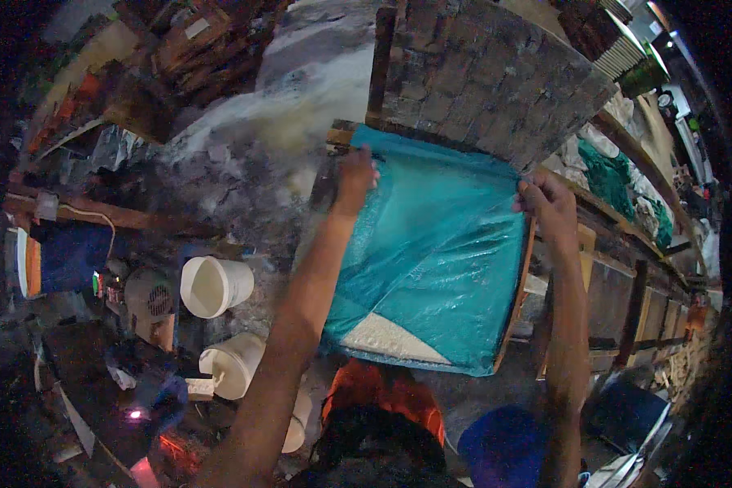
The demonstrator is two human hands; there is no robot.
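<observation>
A teal plastic sheet (439, 252) lies wrinkled and shiny across a square frame with a wooden edge (516, 313) on its right. At the near left, a triangle of whitish, grainy material (389, 338) shows from under it. My left hand (356, 177) is closed at the sheet's far left corner, its fingertips partly hidden. My right hand (548, 202) pinches the sheet's far right corner, thumb and fingers pressed together. Between my hands the far edge of the sheet runs along the foot of a dark, patterned panel (480, 81).
The dark panel slants up just beyond the sheet. To the left stand a white bucket (215, 286) and a second white bucket (236, 364). A blue round container (504, 446) is near me on the right. Wooden framing (638, 313) runs along the right side.
</observation>
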